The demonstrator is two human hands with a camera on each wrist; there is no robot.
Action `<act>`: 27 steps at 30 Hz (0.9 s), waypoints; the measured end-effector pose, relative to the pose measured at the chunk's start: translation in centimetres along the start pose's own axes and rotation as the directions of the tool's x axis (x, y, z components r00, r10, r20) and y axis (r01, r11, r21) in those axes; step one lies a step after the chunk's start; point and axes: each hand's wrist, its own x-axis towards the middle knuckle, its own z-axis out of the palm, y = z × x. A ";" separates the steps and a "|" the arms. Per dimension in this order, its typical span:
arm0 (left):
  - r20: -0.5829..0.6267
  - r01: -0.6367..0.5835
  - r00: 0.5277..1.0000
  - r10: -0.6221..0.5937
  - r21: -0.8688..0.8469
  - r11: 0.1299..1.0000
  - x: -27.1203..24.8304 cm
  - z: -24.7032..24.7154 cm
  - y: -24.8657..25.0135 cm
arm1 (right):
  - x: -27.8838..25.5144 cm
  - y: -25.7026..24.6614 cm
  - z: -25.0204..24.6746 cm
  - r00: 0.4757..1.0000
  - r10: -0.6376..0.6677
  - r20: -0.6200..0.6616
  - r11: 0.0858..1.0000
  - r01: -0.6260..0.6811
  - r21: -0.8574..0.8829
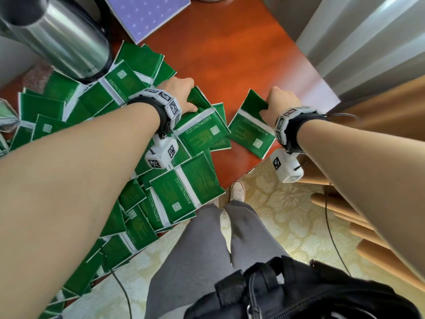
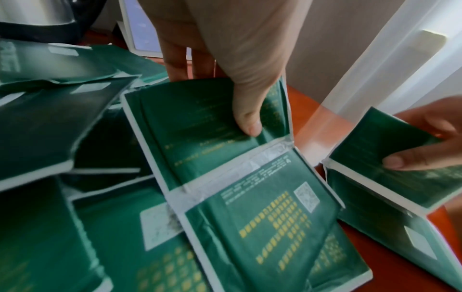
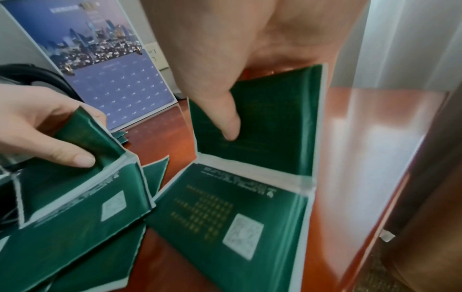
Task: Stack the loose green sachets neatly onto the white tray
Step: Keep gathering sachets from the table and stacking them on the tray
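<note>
Many green sachets (image 1: 197, 180) with white seams lie in a loose heap over the left of the red-brown table (image 1: 230, 54). My left hand (image 1: 194, 97) pinches the far half of a joined pair of sachets (image 1: 202, 125) at the heap's right edge, thumb on top (image 2: 250, 126). My right hand (image 1: 268, 102) pinches the far half of another joined pair (image 1: 250, 132), which lies apart on bare wood. Its thumb (image 3: 231, 130) presses the raised half while the near half (image 3: 225, 217) lies flat. No white tray shows in any view.
A steel kettle (image 1: 62, 35) stands at the back left on the heap's edge. A desk calendar (image 1: 147, 12) is behind it. A sheer curtain (image 1: 368, 42) hangs at the right. The table's near edge runs diagonally beside a wooden chair (image 1: 368, 203).
</note>
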 end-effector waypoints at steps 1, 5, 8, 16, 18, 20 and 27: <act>-0.010 -0.007 1.000 0.007 0.005 1.000 0.1 -0.3 0.3 | 0.2 0.2 -0.4 1.000 0.004 -0.015 1.000 -0.003 0.007; -0.036 -0.054 0.998 0.056 0.066 0.996 0.0 -1.0 1.8 | 0.3 0.6 -1.0 0.999 -0.017 -0.032 1.000 0.017 0.007; -0.078 -0.087 0.992 0.094 0.093 0.992 -1.0 -0.4 2.9 | -0.7 0.4 -0.4 0.998 -0.061 -0.004 0.998 0.061 -0.021; -0.059 -0.116 0.991 0.121 0.075 0.990 -4.1 7.6 5.2 | -3.0 -0.1 4.0 0.968 -0.173 0.181 0.938 0.218 -0.271; -0.061 -0.084 0.994 0.087 0.060 0.995 -4.3 8.7 5.5 | -3.0 -0.3 4.9 0.970 -0.175 0.168 0.924 0.221 -0.312; -0.058 -0.059 0.996 0.061 0.042 0.997 -4.4 9.1 6.1 | -3.1 -0.6 5.8 0.978 -0.171 0.121 0.923 0.202 -0.328; -0.080 -0.001 0.997 0.003 0.027 1.000 -4.2 9.4 7.5 | -2.3 -1.1 8.7 0.982 -0.173 -0.075 0.952 0.147 -0.268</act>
